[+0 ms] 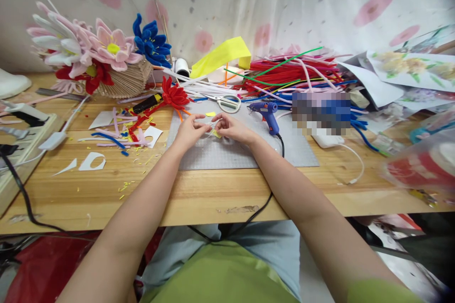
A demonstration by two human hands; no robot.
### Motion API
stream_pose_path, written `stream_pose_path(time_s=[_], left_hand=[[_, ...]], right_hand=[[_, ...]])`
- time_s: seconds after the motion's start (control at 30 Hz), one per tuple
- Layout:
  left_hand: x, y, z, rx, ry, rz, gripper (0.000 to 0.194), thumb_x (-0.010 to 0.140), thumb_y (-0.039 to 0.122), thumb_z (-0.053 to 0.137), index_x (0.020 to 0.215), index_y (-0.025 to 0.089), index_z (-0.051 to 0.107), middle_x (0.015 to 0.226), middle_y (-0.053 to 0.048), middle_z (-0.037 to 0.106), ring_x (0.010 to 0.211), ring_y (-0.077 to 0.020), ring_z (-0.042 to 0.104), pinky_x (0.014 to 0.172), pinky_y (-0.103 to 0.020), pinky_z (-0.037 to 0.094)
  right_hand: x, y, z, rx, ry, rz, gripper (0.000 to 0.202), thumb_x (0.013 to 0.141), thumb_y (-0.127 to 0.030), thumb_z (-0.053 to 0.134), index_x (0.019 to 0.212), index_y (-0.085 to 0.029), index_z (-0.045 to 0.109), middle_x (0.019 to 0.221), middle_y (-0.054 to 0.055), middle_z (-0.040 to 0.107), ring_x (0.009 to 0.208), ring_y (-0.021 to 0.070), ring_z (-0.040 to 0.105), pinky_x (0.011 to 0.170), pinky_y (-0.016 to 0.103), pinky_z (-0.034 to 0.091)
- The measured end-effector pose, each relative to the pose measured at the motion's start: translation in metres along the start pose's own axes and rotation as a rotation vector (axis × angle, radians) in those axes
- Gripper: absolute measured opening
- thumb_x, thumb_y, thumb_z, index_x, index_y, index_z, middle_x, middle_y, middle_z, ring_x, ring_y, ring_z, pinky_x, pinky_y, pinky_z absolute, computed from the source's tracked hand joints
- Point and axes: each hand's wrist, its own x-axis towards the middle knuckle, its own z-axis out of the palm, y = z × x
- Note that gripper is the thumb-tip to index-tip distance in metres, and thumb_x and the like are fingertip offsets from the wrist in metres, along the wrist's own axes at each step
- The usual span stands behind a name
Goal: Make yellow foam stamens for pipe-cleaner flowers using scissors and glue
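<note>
Over the grey cutting mat (199, 154), my left hand (192, 130) and my right hand (229, 128) are close together, fingers pinched on a small white piece (209, 124) between them. Its exact shape is too small to tell. Bits of yellow (210, 114) show beside the fingertips. White-handled scissors (229, 103) lie just beyond my hands. A blue glue gun (267, 114) rests on the mat to the right of my right hand. The red fuzzy flower (174, 93) sits behind my left hand, with orange stems below it.
Fuzzy flowers (113, 47) in a woven basket (128, 78) stand at the back left. Red and pink pipe cleaners (277, 73) pile up behind the mat. Scraps (92, 162) litter the left side. A power strip (28, 156) is at the left edge; a cord crosses the front edge.
</note>
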Motion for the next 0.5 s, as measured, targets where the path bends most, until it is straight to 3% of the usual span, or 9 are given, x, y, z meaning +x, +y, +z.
stream_pose_path(time_s=[0.33, 0.5], left_hand=[[0.0004, -0.0073, -0.0006, 0.043, -0.055, 0.031, 0.054, 0.055, 0.020, 0.072, 0.105, 0.016, 0.054, 0.064, 0.001, 0.068, 0.052, -0.0097, 0.058, 0.056, -0.023, 0.046], [0.0002, -0.0067, 0.0042, -0.014, 0.061, -0.003, 0.049, 0.056, 0.017, 0.071, 0.099, 0.017, 0.047, 0.064, 0.003, 0.066, 0.053, -0.0108, 0.060, 0.057, -0.024, 0.048]], right_hand=[[0.0038, 0.0041, 0.0017, -0.010, 0.023, 0.010, 0.035, 0.060, -0.008, 0.060, 0.089, -0.024, 0.051, 0.061, -0.010, 0.057, 0.052, 0.0066, 0.049, 0.049, 0.017, 0.035], [0.0012, 0.0035, 0.0013, 0.067, 0.033, 0.015, 0.038, 0.062, -0.010, 0.063, 0.094, -0.023, 0.047, 0.070, -0.007, 0.061, 0.060, 0.0092, 0.056, 0.049, 0.018, 0.040]])
